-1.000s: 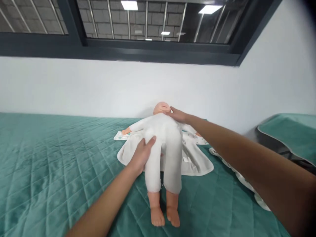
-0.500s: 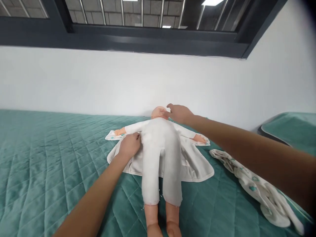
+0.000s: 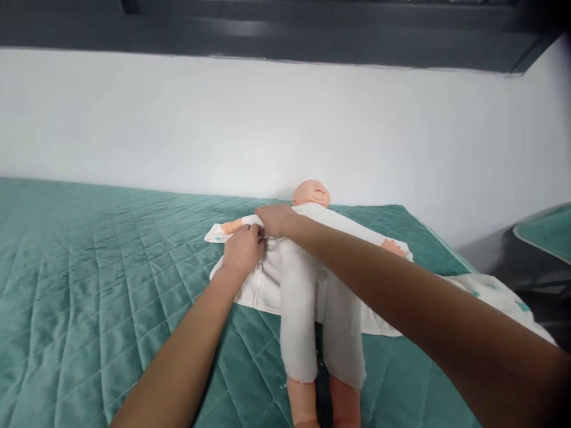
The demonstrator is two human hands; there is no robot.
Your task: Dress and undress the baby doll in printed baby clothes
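A baby doll (image 3: 312,261) in a white body suit lies on its back on a teal quilted bed (image 3: 89,261), head toward the wall. Under it is spread a white garment (image 3: 259,288) with small teal prints. My left hand (image 3: 243,252) is closed on the garment's edge beside the doll's near arm. My right hand (image 3: 274,219) reaches across the doll's chest and pinches the same spot, its fingers touching the left hand's.
A white wall (image 3: 285,131) runs close behind the bed, with a dark window frame above. A second printed white cloth (image 3: 495,297) lies crumpled at the bed's right edge. Another teal-covered surface (image 3: 546,229) stands at the far right.
My right hand left the doll's head and crossed over its chest to meet the left hand at the garment's left side. The view tilted down and shifted.
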